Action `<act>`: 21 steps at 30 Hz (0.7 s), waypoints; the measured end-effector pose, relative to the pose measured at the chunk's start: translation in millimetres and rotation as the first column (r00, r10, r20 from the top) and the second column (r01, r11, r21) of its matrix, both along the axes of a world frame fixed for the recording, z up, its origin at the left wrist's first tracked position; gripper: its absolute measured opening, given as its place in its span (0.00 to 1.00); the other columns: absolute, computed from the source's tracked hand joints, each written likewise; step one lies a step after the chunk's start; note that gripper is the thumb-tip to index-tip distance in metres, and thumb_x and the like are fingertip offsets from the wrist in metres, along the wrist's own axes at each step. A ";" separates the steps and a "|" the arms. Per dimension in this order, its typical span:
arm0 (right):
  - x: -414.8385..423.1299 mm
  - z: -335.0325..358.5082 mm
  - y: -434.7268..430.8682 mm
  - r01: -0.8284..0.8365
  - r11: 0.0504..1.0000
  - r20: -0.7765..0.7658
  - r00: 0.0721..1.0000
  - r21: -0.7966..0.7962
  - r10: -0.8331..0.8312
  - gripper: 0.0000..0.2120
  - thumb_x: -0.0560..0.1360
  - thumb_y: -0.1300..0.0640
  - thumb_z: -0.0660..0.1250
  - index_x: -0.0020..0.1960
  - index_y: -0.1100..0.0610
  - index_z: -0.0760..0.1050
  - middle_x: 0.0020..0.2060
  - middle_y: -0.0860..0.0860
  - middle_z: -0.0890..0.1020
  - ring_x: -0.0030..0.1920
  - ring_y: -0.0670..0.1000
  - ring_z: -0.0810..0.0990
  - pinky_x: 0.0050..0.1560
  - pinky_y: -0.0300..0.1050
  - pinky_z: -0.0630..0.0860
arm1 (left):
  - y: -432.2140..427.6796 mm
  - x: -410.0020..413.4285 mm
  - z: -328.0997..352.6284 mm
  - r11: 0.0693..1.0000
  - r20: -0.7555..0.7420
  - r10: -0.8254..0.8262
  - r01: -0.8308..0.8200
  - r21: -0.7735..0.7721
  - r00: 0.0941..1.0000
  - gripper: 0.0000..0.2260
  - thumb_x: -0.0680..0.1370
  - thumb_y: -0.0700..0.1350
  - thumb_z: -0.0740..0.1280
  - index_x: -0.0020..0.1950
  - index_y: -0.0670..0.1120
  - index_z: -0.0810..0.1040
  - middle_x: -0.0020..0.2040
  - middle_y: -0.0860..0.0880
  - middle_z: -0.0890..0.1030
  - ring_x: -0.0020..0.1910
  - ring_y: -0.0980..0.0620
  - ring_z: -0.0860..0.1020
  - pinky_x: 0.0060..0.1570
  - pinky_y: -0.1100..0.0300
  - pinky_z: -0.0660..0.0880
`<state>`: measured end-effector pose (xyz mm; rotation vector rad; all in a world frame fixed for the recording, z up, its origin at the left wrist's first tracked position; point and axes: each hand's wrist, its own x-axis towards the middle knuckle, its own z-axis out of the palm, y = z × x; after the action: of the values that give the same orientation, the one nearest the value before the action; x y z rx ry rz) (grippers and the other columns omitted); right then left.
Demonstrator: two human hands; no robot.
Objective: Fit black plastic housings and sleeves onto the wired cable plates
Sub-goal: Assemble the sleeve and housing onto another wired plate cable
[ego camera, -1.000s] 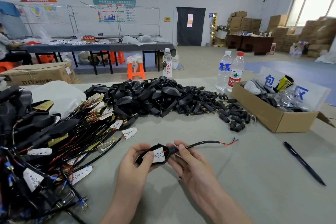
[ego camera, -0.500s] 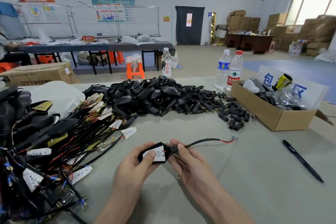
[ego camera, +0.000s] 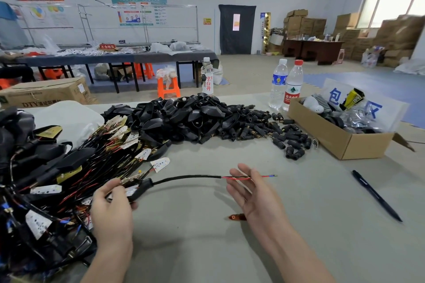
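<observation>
- Across a wide grey worktable (ego camera: 207, 248), a person's two bare hands work at the near edge.
- At the table's left, a tangled mass of black-and-red wired cable plates (ego camera: 57, 179) sprawls, with white dotted plates poking out.
- Mid-table lies a heap of loose black plastic housings (ego camera: 184, 117), trailing rightwards into small black cylindrical sleeves (ego camera: 287, 138).
- An open brown cardboard box (ego camera: 340, 142) sits at right, with two clear plastic water bottles (ego camera: 277, 85) near its far corner.
- The left hand (ego camera: 110, 209), fingers curled, grips a single black housing fitted over a white plate (ego camera: 140, 189), just beside the tangle.
- The right hand (ego camera: 255, 193) is spread, fingers straight, holding nothing.
- From the gripped housing a black sheathed cable (ego camera: 184, 177) arcs rightwards; its red wire ends cross the right fingers, and contact cannot be told.
- A black pen (ego camera: 377, 195) lies further right.
- A small reddish-brown piece (ego camera: 235, 216) rests just beside the right wrist.
</observation>
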<state>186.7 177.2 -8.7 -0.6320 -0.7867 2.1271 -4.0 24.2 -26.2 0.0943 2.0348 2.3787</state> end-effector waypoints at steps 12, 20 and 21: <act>-12.9 -5.9 -27.8 -0.223 0.866 0.199 0.969 0.448 0.147 0.14 0.80 0.50 0.62 0.56 0.54 0.84 0.51 0.53 0.86 0.52 0.51 0.85 0.49 0.41 0.80 | 23.3 79.3 -0.6 0.747 -0.648 -0.653 0.193 -0.636 0.393 0.14 0.81 0.53 0.59 0.64 0.52 0.75 0.57 0.55 0.78 0.58 0.52 0.78 0.56 0.46 0.76; -12.7 -6.4 -39.2 -0.342 0.739 0.312 0.932 0.580 0.186 0.13 0.84 0.56 0.58 0.63 0.51 0.77 0.51 0.51 0.86 0.54 0.51 0.85 0.52 0.41 0.80 | 26.1 71.8 -12.8 0.710 -0.508 -0.702 0.441 -0.548 0.499 0.07 0.81 0.51 0.61 0.56 0.59 0.76 0.49 0.56 0.83 0.48 0.53 0.83 0.47 0.48 0.81; -12.5 -5.9 -40.3 -0.350 0.725 0.314 0.930 0.594 0.191 0.13 0.84 0.56 0.59 0.65 0.52 0.76 0.51 0.51 0.86 0.53 0.52 0.85 0.52 0.42 0.80 | 26.5 71.1 -13.1 0.721 -0.495 -0.693 0.478 -0.502 0.525 0.07 0.81 0.49 0.62 0.55 0.58 0.77 0.48 0.54 0.84 0.47 0.52 0.84 0.45 0.50 0.82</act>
<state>174.2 136.9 -14.6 -0.4011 -1.7423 1.8536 67.0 50.7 -39.3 1.5662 2.0421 1.6553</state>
